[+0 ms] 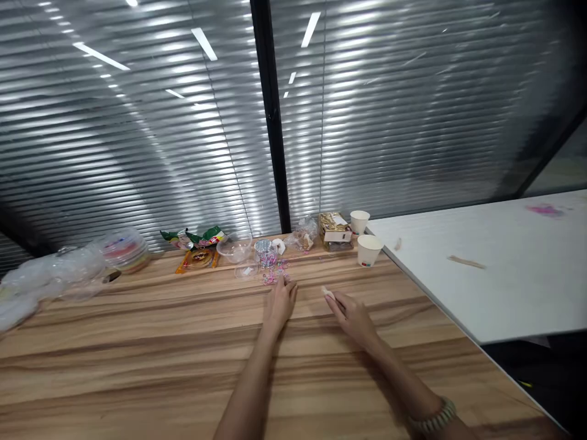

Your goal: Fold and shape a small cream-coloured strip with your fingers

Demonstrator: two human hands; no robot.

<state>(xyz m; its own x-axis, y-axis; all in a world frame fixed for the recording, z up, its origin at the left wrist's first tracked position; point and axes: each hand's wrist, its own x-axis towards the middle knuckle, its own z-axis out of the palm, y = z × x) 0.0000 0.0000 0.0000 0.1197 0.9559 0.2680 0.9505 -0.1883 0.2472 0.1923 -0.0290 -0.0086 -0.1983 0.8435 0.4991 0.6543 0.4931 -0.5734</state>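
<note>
A person's two bare arms stretched across a wooden desk (pixel 137 360) toward a scatter of small pink clips (pixel 274 276), the landmark of the scene. The left hand (pixel 280 304) lay just on the near side of the clips, fingers together and extended flat, its grip holding nothing and its fingertips at or touching the nearest pieces. The right hand (pixel 351 315), to the right of the clips and a little nearer the person, had its grip narrowed on a small pale piece (pixel 327 292) pinched at the fingertips; what the piece was could not be told. Just behind the clips stood a small clear container (pixel 263 248) holding more of them, with a clear lid or dish (pixel 246 269) beside it and an empty clear bowl (pixel 234 248) to its left. Two white paper cups (pixel 369 250) stood to the right of the clips, snack packets (pixel 200 247) to the left. The risk appeared to lie in the flat left hand: a sweep rather than a pinch could have pushed the light clips farther away or under the container, and a long reach could have knocked the container over and spilled its contents. The pinched piece, held only at the tips, looked easy to drop.
</note>
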